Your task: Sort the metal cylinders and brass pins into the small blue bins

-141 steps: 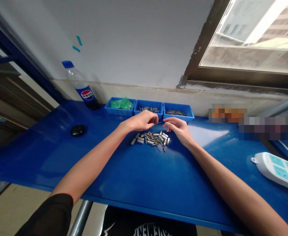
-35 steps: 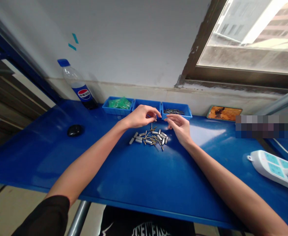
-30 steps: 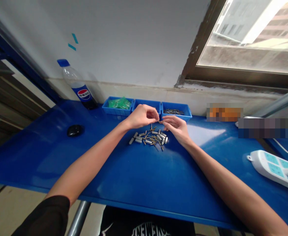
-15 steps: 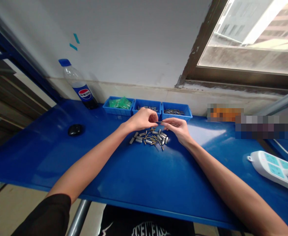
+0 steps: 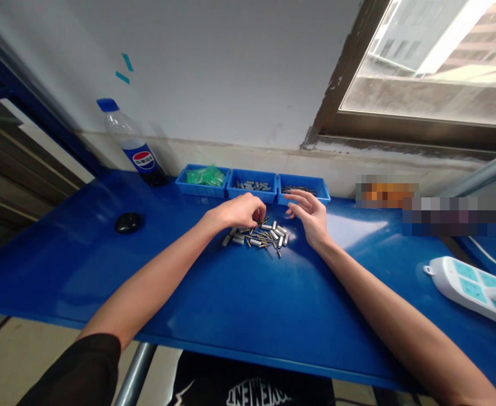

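Low over the far left part of a pile of small metal parts (image 5: 260, 239), my left hand (image 5: 242, 211) has its fingers curled together. A thin dark metal pin (image 5: 265, 220) shows at its fingertips, partly hidden by them. The pile mixes brass-coloured thin pins with short silver blocks (image 5: 255, 242). To the right, my right hand (image 5: 311, 217) is raised in front of the right blue bin (image 5: 324, 192), fingers apart and nothing visible in them. That bin contains thin dark pins. Silver blocks lie in the middle blue bin (image 5: 252, 196), partly behind my left hand.
The left blue bin (image 5: 201, 189) contains green plastic packets (image 5: 208, 176). A cola bottle (image 5: 140, 152) stands by the wall, with a black mouse (image 5: 128, 223) nearer. A white power strip (image 5: 468, 285) lies at the right. The blue table's (image 5: 231, 316) front edge is close to my body.
My hands have parted from around a thin pin held between them. My left hand has lowered to the pile; my right hand has spread its fingers and moved slightly right.
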Available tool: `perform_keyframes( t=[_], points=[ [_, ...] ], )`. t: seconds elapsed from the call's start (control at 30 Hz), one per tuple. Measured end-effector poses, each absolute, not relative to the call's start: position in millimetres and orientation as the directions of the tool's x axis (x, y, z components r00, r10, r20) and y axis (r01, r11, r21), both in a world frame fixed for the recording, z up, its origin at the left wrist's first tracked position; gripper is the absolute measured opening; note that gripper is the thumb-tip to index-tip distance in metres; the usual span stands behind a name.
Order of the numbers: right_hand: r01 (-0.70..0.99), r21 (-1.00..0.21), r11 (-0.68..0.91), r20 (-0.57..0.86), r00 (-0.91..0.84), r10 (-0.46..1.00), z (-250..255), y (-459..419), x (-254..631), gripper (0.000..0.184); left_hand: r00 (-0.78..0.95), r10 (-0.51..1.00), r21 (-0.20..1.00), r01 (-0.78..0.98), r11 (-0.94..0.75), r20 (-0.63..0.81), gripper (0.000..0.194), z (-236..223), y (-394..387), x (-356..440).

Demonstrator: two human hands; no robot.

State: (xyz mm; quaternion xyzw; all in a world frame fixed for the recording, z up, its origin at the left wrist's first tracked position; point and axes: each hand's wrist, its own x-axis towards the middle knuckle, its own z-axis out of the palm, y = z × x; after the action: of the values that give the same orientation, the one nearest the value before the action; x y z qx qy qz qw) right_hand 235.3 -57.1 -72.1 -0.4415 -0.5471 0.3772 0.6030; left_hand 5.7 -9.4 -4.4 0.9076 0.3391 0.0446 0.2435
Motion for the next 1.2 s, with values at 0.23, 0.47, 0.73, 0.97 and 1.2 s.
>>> perform_keyframes(
  t=[0.23,0.47,0.73,0.97,1.2],
  points=[
    [0.026,-0.961,0.277,0.278,0.039,0.96,-69,-57,233,0.03,0.751,0.659,0.466,0.599,-0.652,-0.044,0.025,-8,-10,6],
    [0.056,-0.972,0.228,0.225,-0.049,0.973,-64,-59,231,0.027,0.761,0.649,0.46,0.578,-0.674,-0.005,0.035,-3,-8,7],
    [0.04,-0.976,0.214,0.212,-0.054,0.976,-64,-58,232,0.025,0.721,0.667,0.573,0.471,-0.671,0.188,0.024,9,-10,7],
    [0.037,-0.978,0.207,0.2,-0.14,0.97,-66,-59,235,0.035,0.635,0.726,0.695,0.396,-0.6,0.265,0.008,5,-9,9],
    [0.032,-0.982,0.184,0.178,-0.137,0.974,-64,-59,238,0.038,0.591,0.748,0.727,0.364,-0.582,0.303,0.016,-4,-8,14]
  ],
)
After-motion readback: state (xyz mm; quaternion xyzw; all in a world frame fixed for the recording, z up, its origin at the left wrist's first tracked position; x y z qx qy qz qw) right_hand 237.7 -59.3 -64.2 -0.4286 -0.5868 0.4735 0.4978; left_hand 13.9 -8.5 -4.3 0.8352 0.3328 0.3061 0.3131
